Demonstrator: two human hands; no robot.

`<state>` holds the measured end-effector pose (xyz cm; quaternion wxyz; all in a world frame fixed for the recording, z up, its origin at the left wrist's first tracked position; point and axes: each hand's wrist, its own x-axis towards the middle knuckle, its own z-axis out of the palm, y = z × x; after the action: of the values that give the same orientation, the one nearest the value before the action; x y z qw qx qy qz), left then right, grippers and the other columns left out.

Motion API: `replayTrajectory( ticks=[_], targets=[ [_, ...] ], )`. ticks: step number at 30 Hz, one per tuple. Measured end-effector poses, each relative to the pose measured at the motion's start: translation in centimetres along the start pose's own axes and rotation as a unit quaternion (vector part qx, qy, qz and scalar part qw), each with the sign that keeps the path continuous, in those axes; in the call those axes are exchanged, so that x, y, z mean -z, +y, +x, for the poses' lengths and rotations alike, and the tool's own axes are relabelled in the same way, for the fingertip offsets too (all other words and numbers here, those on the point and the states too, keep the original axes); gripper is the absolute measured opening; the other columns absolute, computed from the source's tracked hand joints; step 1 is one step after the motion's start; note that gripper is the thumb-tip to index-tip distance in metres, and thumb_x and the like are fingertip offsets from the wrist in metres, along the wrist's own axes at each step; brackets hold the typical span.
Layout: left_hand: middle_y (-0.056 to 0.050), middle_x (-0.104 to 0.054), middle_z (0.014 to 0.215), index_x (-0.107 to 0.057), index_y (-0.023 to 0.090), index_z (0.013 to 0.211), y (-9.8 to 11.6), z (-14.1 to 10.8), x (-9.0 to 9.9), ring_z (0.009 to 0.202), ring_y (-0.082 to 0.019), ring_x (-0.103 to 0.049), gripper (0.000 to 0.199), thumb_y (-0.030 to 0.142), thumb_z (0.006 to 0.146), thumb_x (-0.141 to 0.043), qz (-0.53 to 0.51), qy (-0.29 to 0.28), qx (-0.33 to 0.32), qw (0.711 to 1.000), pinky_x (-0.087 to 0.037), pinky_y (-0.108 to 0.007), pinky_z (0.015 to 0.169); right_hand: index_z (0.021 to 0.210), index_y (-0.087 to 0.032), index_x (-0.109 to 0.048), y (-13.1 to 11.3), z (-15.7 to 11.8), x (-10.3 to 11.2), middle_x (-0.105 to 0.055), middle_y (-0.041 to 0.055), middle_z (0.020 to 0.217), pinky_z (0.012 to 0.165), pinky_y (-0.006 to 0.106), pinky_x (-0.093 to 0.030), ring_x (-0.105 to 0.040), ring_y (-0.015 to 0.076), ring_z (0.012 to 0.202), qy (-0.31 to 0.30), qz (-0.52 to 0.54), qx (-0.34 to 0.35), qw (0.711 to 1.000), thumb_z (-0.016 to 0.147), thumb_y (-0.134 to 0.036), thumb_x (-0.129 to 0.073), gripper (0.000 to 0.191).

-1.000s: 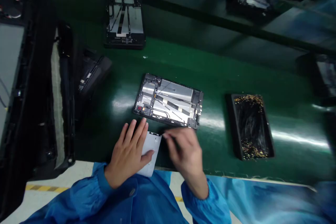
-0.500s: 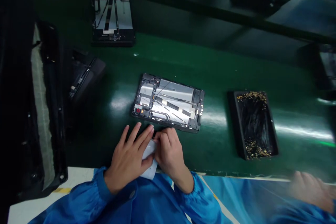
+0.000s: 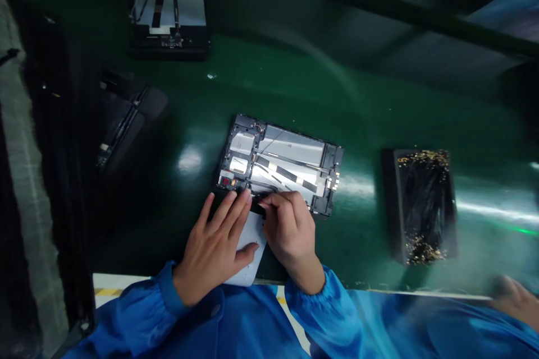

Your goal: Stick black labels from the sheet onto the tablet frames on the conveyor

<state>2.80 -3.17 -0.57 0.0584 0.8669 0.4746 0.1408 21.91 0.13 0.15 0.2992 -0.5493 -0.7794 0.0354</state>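
In front of me lies an opened tablet (image 3: 290, 146) with silver panels, black ribbon cables and thin wires inside a dark frame. My left hand (image 3: 221, 241) rests flat with fingers stretched over a pale white sheet (image 3: 248, 272), its fingertips at the tablet's near edge. The sheet is partly under that hand, at the table's front edge. My right hand (image 3: 292, 230) is closed in a pinch beside it, fingertips at the tablet's near long side. Whatever is between those fingertips is too small to make out.
A black tray (image 3: 425, 202) with small gold-coloured pieces at both ends stands to the right. Another opened tablet (image 3: 168, 11) lies at the back left, with a dark device (image 3: 130, 118) below it. A co-worker's hand (image 3: 514, 297) shows at the far right.
My right hand has moved up and right off the white sheet to the tablet's near edge, uncovering more of the sheet. My left hand stays flat on the sheet. The view has shifted slightly.
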Motion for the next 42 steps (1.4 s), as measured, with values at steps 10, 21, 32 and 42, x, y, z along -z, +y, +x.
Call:
replayTrajectory(
  ticks=[10, 21, 32, 42],
  targets=[
    [-0.020, -0.057, 0.169, -0.055, 0.005, 0.162, 0.0, 0.6, 0.2, 0.166, -0.027, -0.045, 0.066, 0.048, 0.114, -0.044, -0.027, -0.008, 0.008, 1.000, -0.003, -0.049, 0.145, 0.116, -0.025, -0.067, -0.1, -0.6, -0.2, -0.068, 0.0042, 0.096, 0.073, 0.033, -0.053, -0.065, 0.0209, 0.085, -0.024, 0.003, -0.025, 0.999, 0.107, -0.007, -0.057, 0.022],
    [-0.016, -0.055, 0.172, -0.057, 0.013, 0.163, 0.1, 0.9, 0.5, 0.164, -0.028, -0.049, 0.062, 0.048, 0.112, -0.051, -0.032, -0.001, 0.015, 0.999, -0.012, -0.048, 0.144, 0.117, -0.024, -0.067, 0.0, -0.6, 0.0, -0.067, 0.0056, 0.095, 0.075, 0.032, -0.053, -0.061, 0.0219, 0.086, -0.031, 0.003, -0.012, 0.999, 0.107, -0.006, -0.061, 0.022],
    [-0.013, -0.060, 0.169, -0.059, 0.019, 0.162, 0.0, 1.2, 0.5, 0.157, -0.029, -0.056, 0.060, 0.048, 0.109, -0.057, -0.045, 0.003, 0.035, 0.998, -0.025, -0.045, 0.138, 0.124, -0.026, -0.070, 0.5, -0.8, 1.0, -0.075, 0.0049, 0.099, 0.079, 0.033, -0.063, -0.071, 0.0204, 0.087, -0.015, 0.047, -0.023, 0.999, 0.110, -0.020, -0.067, 0.015],
    [-0.014, -0.061, 0.167, -0.058, 0.018, 0.161, 0.2, 1.3, 0.4, 0.156, -0.028, -0.057, 0.058, 0.047, 0.111, -0.054, -0.058, 0.011, 0.038, 0.998, -0.014, -0.044, 0.142, 0.121, -0.027, -0.073, 0.5, -0.9, 1.1, -0.077, 0.0037, 0.095, 0.076, 0.034, -0.065, -0.074, 0.0203, 0.084, 0.006, 0.074, -0.062, 0.995, 0.103, -0.015, -0.075, 0.021]
  ],
)
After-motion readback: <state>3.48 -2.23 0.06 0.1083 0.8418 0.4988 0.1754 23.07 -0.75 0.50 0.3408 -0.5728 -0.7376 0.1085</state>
